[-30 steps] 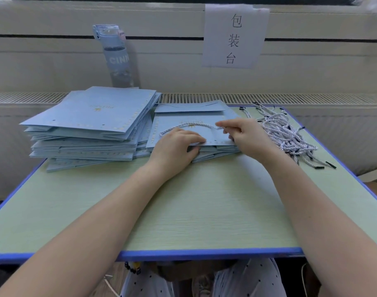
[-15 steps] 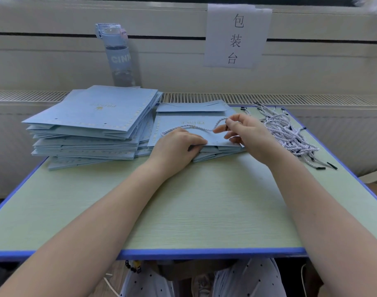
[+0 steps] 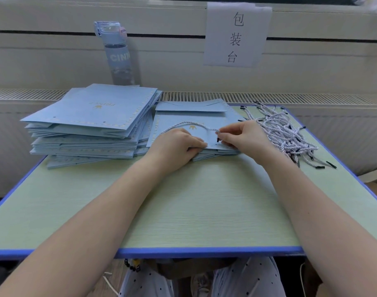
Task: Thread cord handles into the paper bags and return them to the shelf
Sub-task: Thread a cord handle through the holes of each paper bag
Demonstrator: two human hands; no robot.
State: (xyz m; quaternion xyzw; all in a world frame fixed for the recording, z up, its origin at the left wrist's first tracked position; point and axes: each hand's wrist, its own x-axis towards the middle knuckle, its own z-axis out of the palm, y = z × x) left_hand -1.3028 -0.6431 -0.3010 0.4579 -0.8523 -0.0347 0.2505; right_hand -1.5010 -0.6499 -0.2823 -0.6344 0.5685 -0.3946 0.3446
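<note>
R-hand grip is clamped, thumb & forefinger, on the black-tipped end of a twisted white-grey cord handle, just above the punched holes near the edge of the top flat light-blue paper bag. L-hand grip, just left of it, is closed on that bag's near edge; the cord's other end is hidden beneath it. Est. progress: early. This end is not yet through. Remaining: loose cord bundle right of R-hand grip, blue bag stack left of L-hand grip; shelf return pending.
</note>
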